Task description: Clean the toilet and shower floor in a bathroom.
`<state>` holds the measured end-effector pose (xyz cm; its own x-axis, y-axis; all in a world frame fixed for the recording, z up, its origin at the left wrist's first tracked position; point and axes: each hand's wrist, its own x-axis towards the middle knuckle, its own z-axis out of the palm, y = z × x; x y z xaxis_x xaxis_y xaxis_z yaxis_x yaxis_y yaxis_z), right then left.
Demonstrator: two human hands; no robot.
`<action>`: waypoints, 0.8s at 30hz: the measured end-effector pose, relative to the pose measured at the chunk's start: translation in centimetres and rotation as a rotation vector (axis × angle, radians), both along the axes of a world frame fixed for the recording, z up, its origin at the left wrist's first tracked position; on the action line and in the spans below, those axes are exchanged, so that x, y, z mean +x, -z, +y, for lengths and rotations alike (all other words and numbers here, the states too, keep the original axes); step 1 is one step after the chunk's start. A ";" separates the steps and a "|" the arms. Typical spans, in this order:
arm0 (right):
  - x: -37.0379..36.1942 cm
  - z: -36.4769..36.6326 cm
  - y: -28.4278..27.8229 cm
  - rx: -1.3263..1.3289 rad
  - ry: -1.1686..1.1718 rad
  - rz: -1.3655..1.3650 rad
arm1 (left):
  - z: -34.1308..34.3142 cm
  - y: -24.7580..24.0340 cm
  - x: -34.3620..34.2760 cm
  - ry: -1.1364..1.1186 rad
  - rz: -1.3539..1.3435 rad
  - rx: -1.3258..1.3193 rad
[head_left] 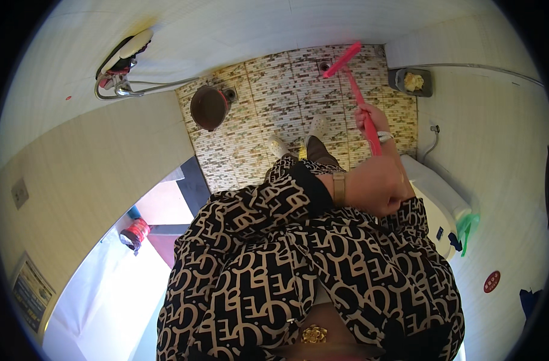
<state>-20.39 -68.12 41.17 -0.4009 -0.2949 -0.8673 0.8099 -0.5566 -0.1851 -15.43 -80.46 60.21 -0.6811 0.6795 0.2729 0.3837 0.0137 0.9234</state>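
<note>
A pinkish-red floor squeegee (357, 90) slants across the tiled floor, its narrow bar-shaped head far off near the back wall, beside a floor drain (324, 67). My right hand (372, 118), with a pale bracelet at its wrist, wraps round the middle of the handle. Closer to my body, my left hand (380, 188) is closed in a fist where the handle's upper end runs under it; a banded watch sits on that wrist. The fist hides the handle's end. Both forearms cross in front of my black-and-beige patterned top.
A brown bucket (209, 109) stands on the left of the floor by a second drain. At the back right is a grey bin (429, 84) with crumpled paper. A white toilet (434, 201) is close on my right. Shower tubing (145, 90) juts from the left wall.
</note>
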 end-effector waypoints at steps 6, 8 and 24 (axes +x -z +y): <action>0.5 1.8 2.0 0.425 -0.157 0.005 | -1.4 0.9 0.4 -0.104 -0.038 0.110; 0.5 0.5 4.0 0.561 -0.331 0.181 | -3.2 1.9 0.4 -0.178 -0.096 0.123; 1.7 -11.3 1.9 0.073 -0.498 -0.009 | -10.3 -1.7 4.9 -0.501 -0.032 0.085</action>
